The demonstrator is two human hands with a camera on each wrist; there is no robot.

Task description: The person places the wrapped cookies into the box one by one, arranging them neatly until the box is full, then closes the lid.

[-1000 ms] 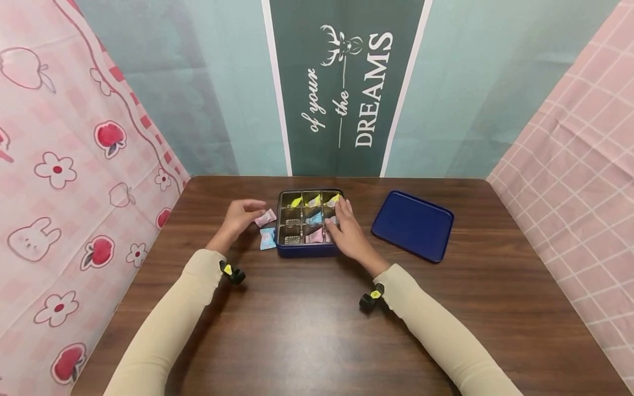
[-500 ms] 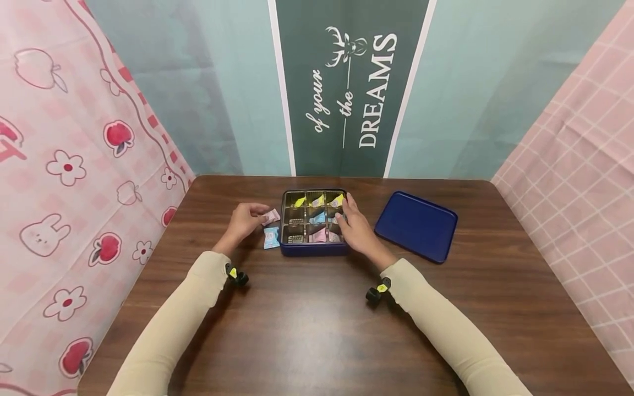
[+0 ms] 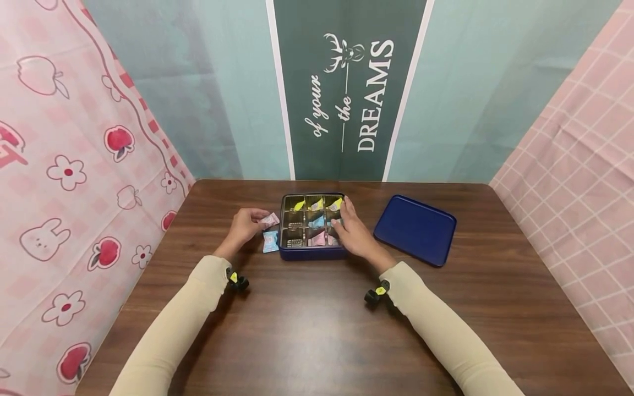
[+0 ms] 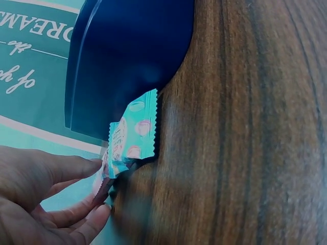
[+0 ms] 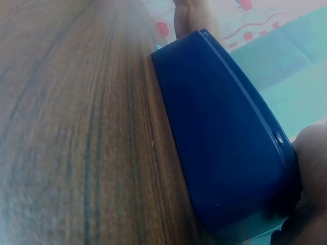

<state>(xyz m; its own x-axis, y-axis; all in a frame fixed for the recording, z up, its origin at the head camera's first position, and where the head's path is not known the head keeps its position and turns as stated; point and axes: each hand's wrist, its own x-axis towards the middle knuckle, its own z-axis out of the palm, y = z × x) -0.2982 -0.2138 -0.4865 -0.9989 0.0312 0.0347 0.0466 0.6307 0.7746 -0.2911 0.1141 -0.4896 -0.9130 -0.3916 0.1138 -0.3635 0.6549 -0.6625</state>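
A dark blue tin (image 3: 312,254) with a divided tray holds yellow, blue and pink wrapped candies in several compartments. My left hand (image 3: 244,226), at the tin's left, pinches a pink wrapped candy (image 3: 269,220) between thumb and fingers. Just in front of it, a light blue wrapped candy (image 4: 139,130) lies against the tin's left side. My right hand (image 3: 356,236) rests on the tin's right edge, fingers fairly straight along the side and thumb over the rim, partly covering the right compartments. The right wrist view shows mostly the tin's front wall (image 5: 219,132).
The blue lid (image 3: 415,230) lies on the brown wooden table (image 3: 307,330), right of the tin. A green cloth (image 3: 346,110) hangs behind the table. Pink patterned cloths hang at the left and right sides.
My left fingers have closed from resting over the pink candy to pinching its left end. The right hand stays on the tin's right edge. The head view has shifted slightly.
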